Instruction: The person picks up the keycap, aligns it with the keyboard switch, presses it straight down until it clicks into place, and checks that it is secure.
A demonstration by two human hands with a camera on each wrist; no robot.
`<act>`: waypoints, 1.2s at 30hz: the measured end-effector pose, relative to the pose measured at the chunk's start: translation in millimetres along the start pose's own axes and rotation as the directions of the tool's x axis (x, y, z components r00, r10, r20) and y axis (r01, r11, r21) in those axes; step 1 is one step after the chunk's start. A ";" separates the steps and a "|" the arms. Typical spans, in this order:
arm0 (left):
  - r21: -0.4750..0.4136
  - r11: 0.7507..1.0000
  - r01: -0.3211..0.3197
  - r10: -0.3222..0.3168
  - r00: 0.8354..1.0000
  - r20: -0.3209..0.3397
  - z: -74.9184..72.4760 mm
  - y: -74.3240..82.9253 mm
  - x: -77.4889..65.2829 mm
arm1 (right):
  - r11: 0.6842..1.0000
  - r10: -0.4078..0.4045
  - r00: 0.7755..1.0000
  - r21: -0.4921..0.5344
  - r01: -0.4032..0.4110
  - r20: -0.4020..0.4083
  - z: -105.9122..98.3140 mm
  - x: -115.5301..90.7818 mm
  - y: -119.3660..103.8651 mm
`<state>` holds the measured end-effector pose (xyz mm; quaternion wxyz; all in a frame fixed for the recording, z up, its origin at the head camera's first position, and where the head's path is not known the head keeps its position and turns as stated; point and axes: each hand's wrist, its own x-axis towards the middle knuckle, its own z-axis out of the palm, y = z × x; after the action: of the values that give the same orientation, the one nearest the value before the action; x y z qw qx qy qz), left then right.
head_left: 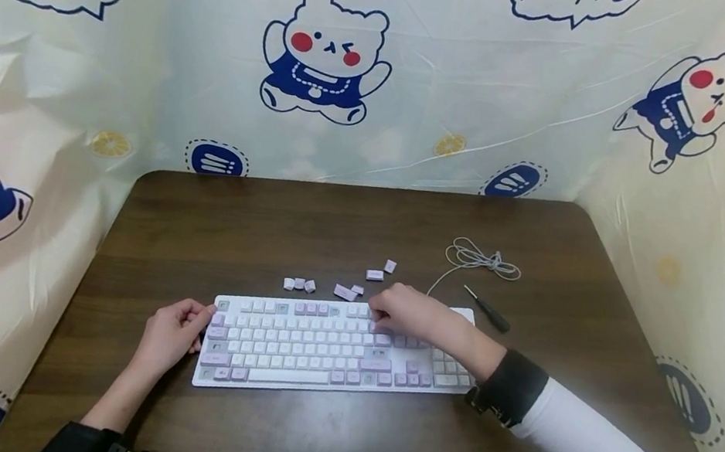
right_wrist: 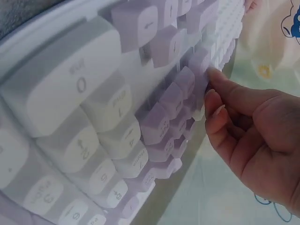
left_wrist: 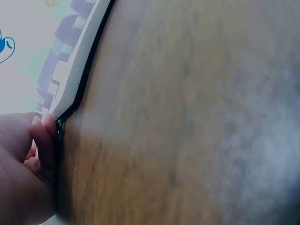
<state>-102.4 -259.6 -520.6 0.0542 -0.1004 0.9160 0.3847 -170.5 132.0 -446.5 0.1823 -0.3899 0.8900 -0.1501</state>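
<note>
A white and lilac keyboard (head_left: pixel 288 377) lies on the brown table, slightly tilted in the head view. My left hand (head_left: pixel 169 334) holds its left edge near the back corner, the fingertips right at the rim in the left wrist view. Over the upper right part of the keys is my right hand (head_left: pixel 411 313), fingers bent. In the right wrist view its thumb and fingertips close around a lilac keycap (right_wrist: pixel 200 77) at the back of the main key block; the fingers partly hide it. Bare plate (head_left: pixel 399 358) shows between the keys left of the number pad.
Several loose keycaps (head_left: pixel 345 293) lie behind the keyboard. A coiled white cable (head_left: pixel 480 261) and a dark-handled screwdriver (head_left: pixel 492 313) lie at the back right. Printed curtain sheets (head_left: pixel 428 72) hang around the table (head_left: pixel 250 225).
</note>
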 end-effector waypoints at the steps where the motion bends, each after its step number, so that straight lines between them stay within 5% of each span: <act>1: -0.002 1.000 -0.004 0.004 1.000 0.000 0.3 0.5 0.3 | 1.000 -0.002 1.000 -0.011 0.002 0.004 0.8 -0.1 0.7; 7: -0.010 1.000 -0.029 0.029 0.999 -0.021 0.9 4.8 5.1 | 0.997 -0.003 1.000 -0.078 0.002 -0.011 2.0 -1.7 4.2; 17: 0.001 1.000 -0.003 0.003 1.000 -0.025 1.1 5.2 4.2 | 0.999 0.025 1.000 -0.029 -0.024 0.017 -1.3 -1.5 3.5; 36: 0.010 1.000 -0.007 0.007 1.000 -0.021 0.2 3.2 -0.8 | 0.998 -0.057 0.998 -0.031 0.057 -0.002 0.0 -7.0 8.2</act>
<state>-102.3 -257.2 -518.4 0.0439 -0.1007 0.9188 0.3790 -171.4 142.6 -448.4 0.1708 -0.4177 0.8810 -0.1422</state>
